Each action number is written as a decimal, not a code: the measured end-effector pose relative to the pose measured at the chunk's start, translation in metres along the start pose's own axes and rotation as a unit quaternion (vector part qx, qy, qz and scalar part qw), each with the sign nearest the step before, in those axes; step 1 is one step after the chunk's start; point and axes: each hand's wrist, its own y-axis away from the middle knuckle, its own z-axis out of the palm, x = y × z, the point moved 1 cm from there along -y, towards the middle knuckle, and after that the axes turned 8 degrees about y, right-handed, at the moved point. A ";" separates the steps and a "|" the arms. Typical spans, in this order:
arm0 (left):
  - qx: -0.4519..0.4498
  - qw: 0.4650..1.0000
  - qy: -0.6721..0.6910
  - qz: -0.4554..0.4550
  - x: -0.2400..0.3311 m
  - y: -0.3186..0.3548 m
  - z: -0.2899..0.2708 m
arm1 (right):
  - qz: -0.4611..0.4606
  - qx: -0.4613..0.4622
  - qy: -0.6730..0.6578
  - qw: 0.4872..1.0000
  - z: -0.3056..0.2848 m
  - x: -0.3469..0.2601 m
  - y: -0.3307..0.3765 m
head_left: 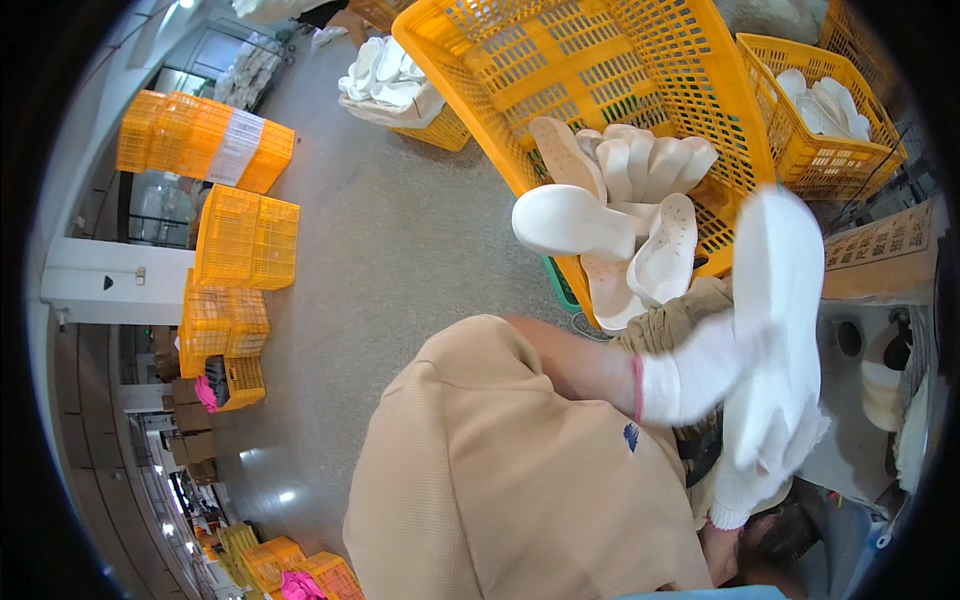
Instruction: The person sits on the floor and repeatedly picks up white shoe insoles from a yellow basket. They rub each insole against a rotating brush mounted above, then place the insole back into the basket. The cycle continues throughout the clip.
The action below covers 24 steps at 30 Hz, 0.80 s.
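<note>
Scanning leftward stacks of empty yellow crates (235, 240), then the tilted yellow basket (600, 90) of white insoles (640, 165). My gloved left hand (700, 375) and right hand (770, 450) pinch one white sole (785, 270); many remain unhandled.

A grey concrete floor (400, 230) fills the room, with patches of light glare near the left. Stacks of empty yellow plastic crates (235, 260) stand on the left, beside a white wall (110, 280). A doorway (215, 55) opens far left.
</note>
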 end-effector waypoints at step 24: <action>-0.133 0.922 -0.036 -0.363 -0.264 -0.236 0.157 | 0.512 0.237 -0.079 0.822 -0.089 0.122 -0.001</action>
